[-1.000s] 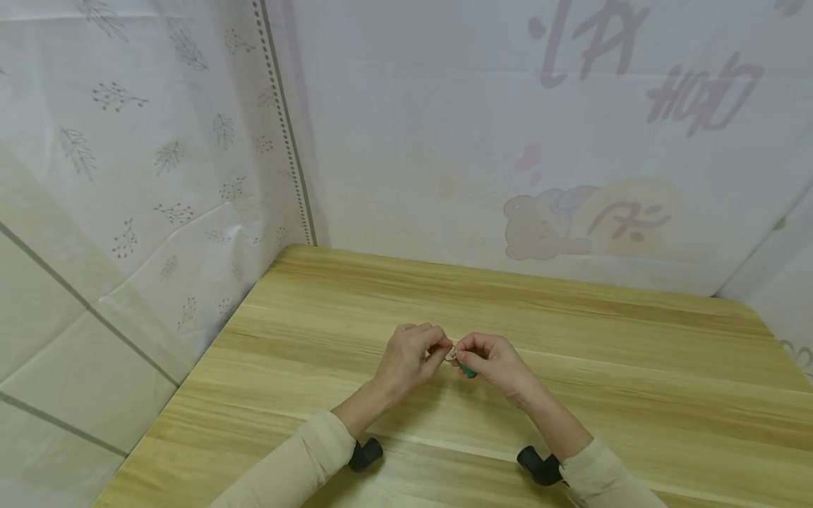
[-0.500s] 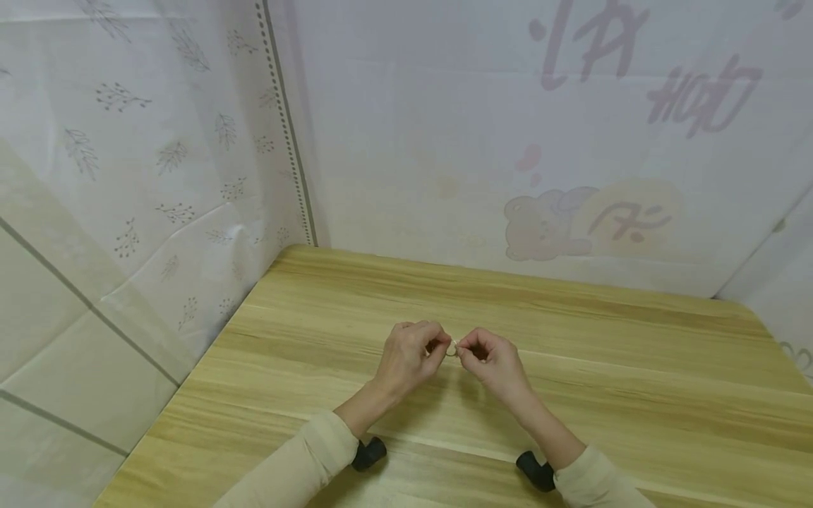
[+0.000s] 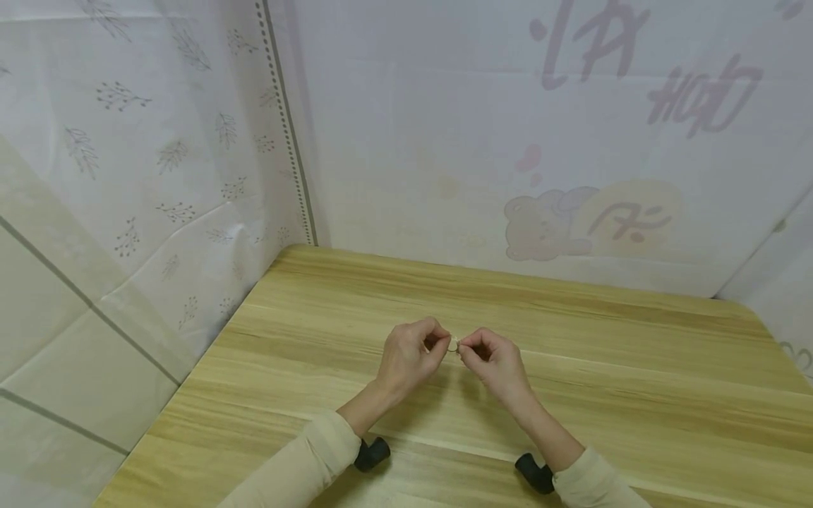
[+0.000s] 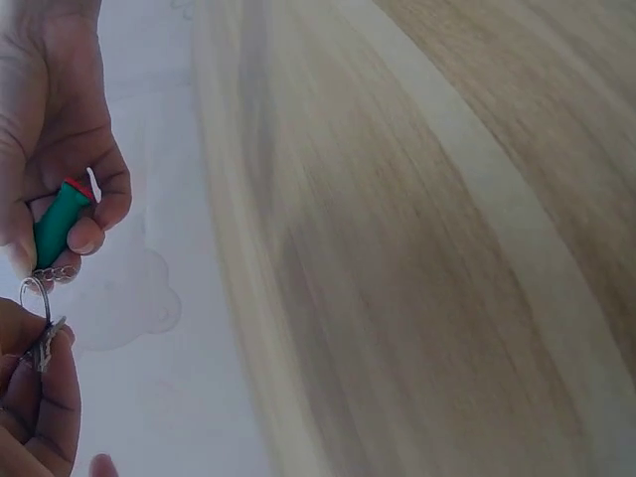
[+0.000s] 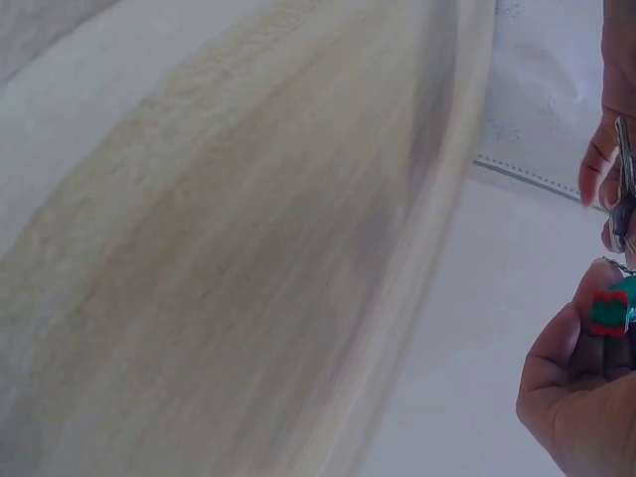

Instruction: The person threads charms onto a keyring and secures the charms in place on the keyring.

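Over the table, my two hands meet at a thin metal key ring (image 3: 453, 345). My left hand (image 3: 409, 355) pinches the ring's left side between thumb and index finger. Keys (image 5: 623, 189) hang from it by those fingers in the right wrist view. My right hand (image 3: 500, 363) has its fingertips at the other side of the ring. A green charm (image 4: 62, 224) with a red end lies in its curled fingers, joined to the ring by a short chain (image 4: 55, 273). From the head, the charm is hidden behind the right hand.
The wood-grain table (image 3: 305, 296) spreads under both hands. Black curved pieces (image 3: 371, 454) show beside each cuff. A pale printed cloth (image 3: 406, 141) hangs along the back edge, with a leaf-patterned one (image 3: 159, 190) on the left.
The right hand has risen slightly and turned, so the green charm that showed below its fingers is now out of the head view. The left hand has barely shifted.
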Action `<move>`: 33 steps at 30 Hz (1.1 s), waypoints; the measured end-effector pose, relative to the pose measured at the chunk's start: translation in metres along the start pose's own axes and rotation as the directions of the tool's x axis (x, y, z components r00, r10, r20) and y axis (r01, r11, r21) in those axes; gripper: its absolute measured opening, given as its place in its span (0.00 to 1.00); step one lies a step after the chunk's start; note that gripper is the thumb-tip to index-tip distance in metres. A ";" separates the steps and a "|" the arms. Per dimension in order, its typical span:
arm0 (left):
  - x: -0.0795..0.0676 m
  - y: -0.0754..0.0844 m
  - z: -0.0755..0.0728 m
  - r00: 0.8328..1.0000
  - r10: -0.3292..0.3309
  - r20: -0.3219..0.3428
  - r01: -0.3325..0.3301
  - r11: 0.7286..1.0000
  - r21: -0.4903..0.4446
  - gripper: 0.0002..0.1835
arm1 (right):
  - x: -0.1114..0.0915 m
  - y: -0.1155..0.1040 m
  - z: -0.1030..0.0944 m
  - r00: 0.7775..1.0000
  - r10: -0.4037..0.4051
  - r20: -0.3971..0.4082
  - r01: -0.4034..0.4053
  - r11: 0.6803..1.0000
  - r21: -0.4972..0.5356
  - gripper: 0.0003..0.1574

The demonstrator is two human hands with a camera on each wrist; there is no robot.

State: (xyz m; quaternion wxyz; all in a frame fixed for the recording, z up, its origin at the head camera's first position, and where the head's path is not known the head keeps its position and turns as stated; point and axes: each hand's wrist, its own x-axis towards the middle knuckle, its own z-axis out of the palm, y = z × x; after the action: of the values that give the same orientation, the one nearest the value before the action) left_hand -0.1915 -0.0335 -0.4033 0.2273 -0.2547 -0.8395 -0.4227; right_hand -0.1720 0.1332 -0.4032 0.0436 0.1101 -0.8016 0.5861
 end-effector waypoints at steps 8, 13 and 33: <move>0.001 0.004 -0.002 0.994 -0.051 0.097 0.053 0.998 -0.019 0.04 | 0.002 -0.002 -0.005 0.999 0.006 0.033 -0.007 1.000 0.030 0.02; 0.003 0.005 -0.004 0.994 0.075 0.082 -0.082 0.992 0.096 0.05 | 0.004 -0.004 -0.009 0.997 -0.012 0.076 0.012 1.000 -0.003 0.02; 0.004 0.007 -0.009 0.992 -0.038 0.119 0.042 0.999 -0.032 0.02 | 0.003 -0.007 -0.014 0.991 -0.032 0.126 0.037 0.999 -0.033 0.02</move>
State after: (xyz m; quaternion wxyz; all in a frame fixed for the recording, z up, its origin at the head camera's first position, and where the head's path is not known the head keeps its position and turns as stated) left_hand -0.1888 -0.0361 -0.3920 0.1642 -0.2662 -0.8490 -0.4259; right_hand -0.1742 0.1442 -0.3922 0.0051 0.1598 -0.8108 0.5631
